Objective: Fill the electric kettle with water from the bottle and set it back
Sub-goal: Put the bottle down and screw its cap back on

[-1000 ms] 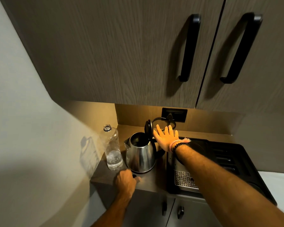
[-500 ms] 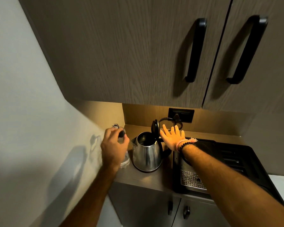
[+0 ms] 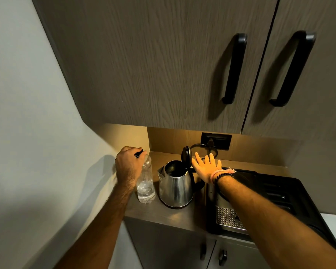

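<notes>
While the left hand (image 3: 128, 167) curls over the top of the bottle (image 3: 145, 183), fingers closed round its neck with a small dark piece that may be the cap caught between them, the kettle (image 3: 175, 186) stands just to the right of it on the counter (image 3: 163, 214), the two almost touching. That is the relation the pour depends on: the bottle stands upright, its long axis vertical, and the kettle's open mouth lies to the right of the left hand and a little lower (a short lift and a tip rightward would bring the neck over it, I'd judge). The left hand is the one on the bottle; the right hand (image 3: 207, 168) hovers flat and spread, fingers fanned, just right of the raised lid (image 3: 186, 156), gripping nothing.

The bottle is clear, thin plastic, ribbed and softly rounded, with only a little water low in it. The kettle is brushed steel, a tapering cone with a small spout on its left and a black handle on its right, its black lid hinged up on edge. Further right sits a black appliance with a perforated metal drip grille (image 3: 229, 220).
</notes>
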